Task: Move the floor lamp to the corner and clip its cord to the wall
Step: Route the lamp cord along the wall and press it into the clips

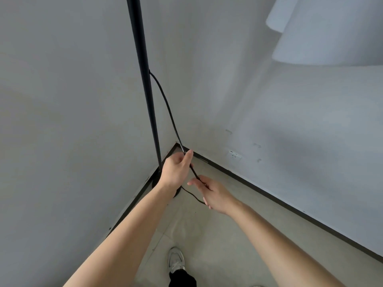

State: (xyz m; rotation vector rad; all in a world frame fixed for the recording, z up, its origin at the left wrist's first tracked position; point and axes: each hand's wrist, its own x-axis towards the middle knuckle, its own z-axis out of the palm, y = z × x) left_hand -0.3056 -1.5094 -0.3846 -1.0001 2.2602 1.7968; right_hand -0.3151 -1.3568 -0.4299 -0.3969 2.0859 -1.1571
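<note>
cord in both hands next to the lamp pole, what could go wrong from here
1. The cord leaves the lamp pole partway up, and the left hand grips it just below. A hard pull could tip the lamp.
2. A slack loop lies on the floor by the lamp base, under the right hand. With the shoe close, it could snag a foot.
3. Small clips on the right wall look tiny; the cord may slip out.

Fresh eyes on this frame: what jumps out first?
The black lamp pole stands in the corner, running from top centre down to its base by the walls. A black cord bows off the pole into both hands: the left hand grips it, the right hand pinches it lower down. On the right wall, a white outlet sits low, with small clips above and beside it.
</note>
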